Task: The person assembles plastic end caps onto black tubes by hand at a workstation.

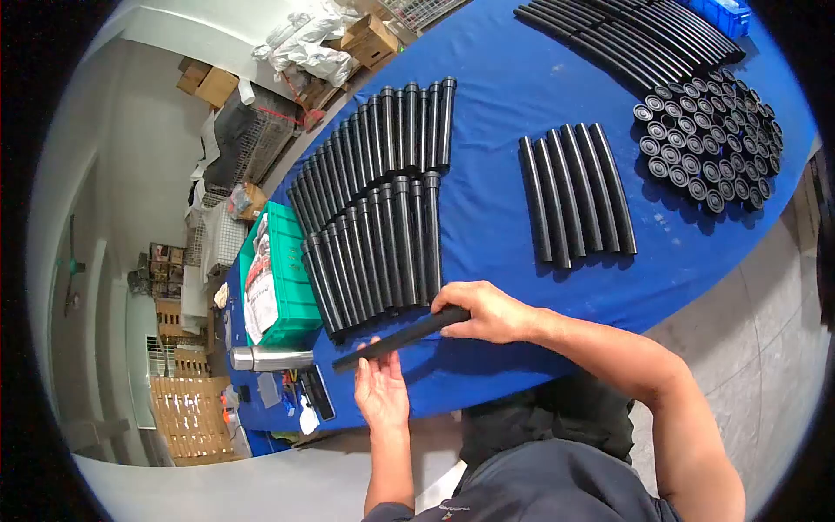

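Your right hand point(489, 315) closes round a black tube point(409, 336), your half-curled left hand point(383, 393) lightly holding its far end, apparently a handling step calling for two-handed support.

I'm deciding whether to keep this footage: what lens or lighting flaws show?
Head view: strong fisheye curvature, edges falling to black; head view: glare on the metal flask, bright streaks along the six separate black tubes; head view: shadows on the blue tablecloth beside the round black caps; head view: right hand reasonably sharp, distant background detail indistinct.
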Demonstrator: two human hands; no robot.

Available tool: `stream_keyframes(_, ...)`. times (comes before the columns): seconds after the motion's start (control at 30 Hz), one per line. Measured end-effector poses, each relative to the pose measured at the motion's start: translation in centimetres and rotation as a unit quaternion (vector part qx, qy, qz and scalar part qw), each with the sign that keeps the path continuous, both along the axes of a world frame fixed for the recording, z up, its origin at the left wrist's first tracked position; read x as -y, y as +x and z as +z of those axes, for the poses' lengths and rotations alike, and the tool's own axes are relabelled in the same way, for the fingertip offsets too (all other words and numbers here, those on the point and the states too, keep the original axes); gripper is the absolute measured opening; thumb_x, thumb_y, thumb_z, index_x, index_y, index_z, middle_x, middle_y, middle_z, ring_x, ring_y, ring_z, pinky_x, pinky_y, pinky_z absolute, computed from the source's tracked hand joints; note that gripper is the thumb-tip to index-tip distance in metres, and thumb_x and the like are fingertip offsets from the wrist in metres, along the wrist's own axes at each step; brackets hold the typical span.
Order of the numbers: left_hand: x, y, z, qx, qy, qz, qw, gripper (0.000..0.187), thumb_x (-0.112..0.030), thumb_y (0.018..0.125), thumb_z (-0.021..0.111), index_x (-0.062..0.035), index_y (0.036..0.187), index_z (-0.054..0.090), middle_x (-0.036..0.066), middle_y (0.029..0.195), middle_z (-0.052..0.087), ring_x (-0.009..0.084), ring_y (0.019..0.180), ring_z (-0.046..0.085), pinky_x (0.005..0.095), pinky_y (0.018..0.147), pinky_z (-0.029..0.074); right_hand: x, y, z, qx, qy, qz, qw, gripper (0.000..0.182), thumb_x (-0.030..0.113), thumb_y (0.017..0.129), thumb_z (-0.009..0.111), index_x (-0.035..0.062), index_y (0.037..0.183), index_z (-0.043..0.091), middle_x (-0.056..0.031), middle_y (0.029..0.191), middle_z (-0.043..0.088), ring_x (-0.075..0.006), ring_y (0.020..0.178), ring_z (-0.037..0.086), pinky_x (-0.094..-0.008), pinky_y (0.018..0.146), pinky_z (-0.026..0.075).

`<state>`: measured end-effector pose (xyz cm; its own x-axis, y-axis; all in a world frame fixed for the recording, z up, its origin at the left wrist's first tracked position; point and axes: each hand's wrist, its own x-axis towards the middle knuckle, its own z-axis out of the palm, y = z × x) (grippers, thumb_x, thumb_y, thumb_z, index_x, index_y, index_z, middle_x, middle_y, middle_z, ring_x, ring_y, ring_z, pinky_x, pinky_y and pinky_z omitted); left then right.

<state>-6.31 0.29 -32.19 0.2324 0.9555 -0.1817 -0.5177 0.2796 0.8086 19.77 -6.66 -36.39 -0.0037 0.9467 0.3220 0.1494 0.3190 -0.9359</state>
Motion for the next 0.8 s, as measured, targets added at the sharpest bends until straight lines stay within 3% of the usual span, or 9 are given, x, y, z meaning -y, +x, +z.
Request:
stream_keyframes(0.07,-0.5,0.4,-0.4,0.043,-0.028,-0.041,0.998,0.022,-0.018,0.1,0.064,-0.0059,0.118,0.065,0.015,0.122,0.067,0.0286,0.116,0.064,0.0436,0.103,0.055,-0.3,-0.8,-1.1,0.088,0.179,-0.073,0.977,0.036,0.011,0.084,0.077,0.0032,0.114,0.059,-0.0145,0.103,0.06,-0.034,0.091,0.065,-0.0411,0.077,0.054)
stream_keyframes(0.2,-2.1,-0.9,-2.6,0.014,-0.017,-0.057,0.998,0.024,-0.024,0.1,0.065,-0.0061,0.116,0.066,0.017,0.125,0.067,0.031,0.12,0.063,0.0457,0.105,0.054,0.0,-0.9,-0.7,0.009,0.099,-0.032,0.995,0.035,0.013,0.083,0.08,0.0024,0.111,0.062,-0.0143,0.099,0.062,-0.0315,0.089,0.065,-0.0386,0.077,0.054)
stream_keyframes(0.3,-1.2,0.5,-1.3,0.004,-0.005,-0.06,0.998,0.026,-0.027,0.1,0.064,-0.0058,0.114,0.066,0.017,0.125,0.068,0.0312,0.12,0.064,0.0457,0.104,0.055,0.1,-0.1,0.6,-0.136,-0.124,0.025,0.983,0.034,0.014,0.083,0.081,0.0022,0.11,0.064,-0.0136,0.097,0.063,-0.0296,0.087,0.066,-0.0366,0.076,0.054)
stream_keyframes(0.33,-0.8,0.9,-0.9,0.012,-0.002,-0.062,0.998,0.026,-0.028,0.1,0.064,-0.0057,0.114,0.066,0.017,0.126,0.068,0.0311,0.12,0.064,0.0456,0.103,0.056,-0.3,-0.4,0.1,-0.027,0.068,-0.075,0.994,0.031,0.012,0.085,0.078,0.0024,0.11,0.063,-0.0128,0.098,0.062,-0.0286,0.086,0.066,-0.035,0.074,0.054)
stream_keyframes(0.43,-1.2,-0.2,-2.1,0.065,-0.062,-0.094,0.992,0.028,-0.028,0.1,0.063,-0.0057,0.116,0.066,0.017,0.125,0.068,0.0311,0.12,0.064,0.0462,0.104,0.055,0.2,-0.6,-0.3,0.028,0.154,-0.059,0.986,0.028,0.01,0.086,0.076,0.0023,0.11,0.062,-0.0126,0.101,0.062,-0.0295,0.087,0.066,-0.0368,0.075,0.054)
stream_keyframes(0.63,0.5,0.6,-4.0,0.166,-0.139,-0.155,0.964,0.031,-0.027,0.1,0.064,-0.0054,0.122,0.064,0.021,0.133,0.063,0.0325,0.124,0.062,0.0475,0.105,0.055,0.1,-0.8,-0.8,0.023,0.119,-0.016,0.993,0.03,0.012,0.087,0.076,0.0018,0.111,0.062,-0.0133,0.101,0.062,-0.0321,0.089,0.064,-0.0415,0.077,0.052)
stream_keyframes(0.8,-0.6,0.6,-7.0,0.179,-0.107,-0.194,0.959,0.029,-0.022,0.099,0.065,-0.0055,0.123,0.063,0.023,0.133,0.062,0.033,0.121,0.064,0.0449,0.102,0.057,0.1,-1.0,-0.8,0.021,0.098,0.004,0.995,0.032,0.015,0.086,0.076,0.0017,0.112,0.062,-0.0139,0.096,0.063,-0.0329,0.089,0.064,-0.0427,0.077,0.051)
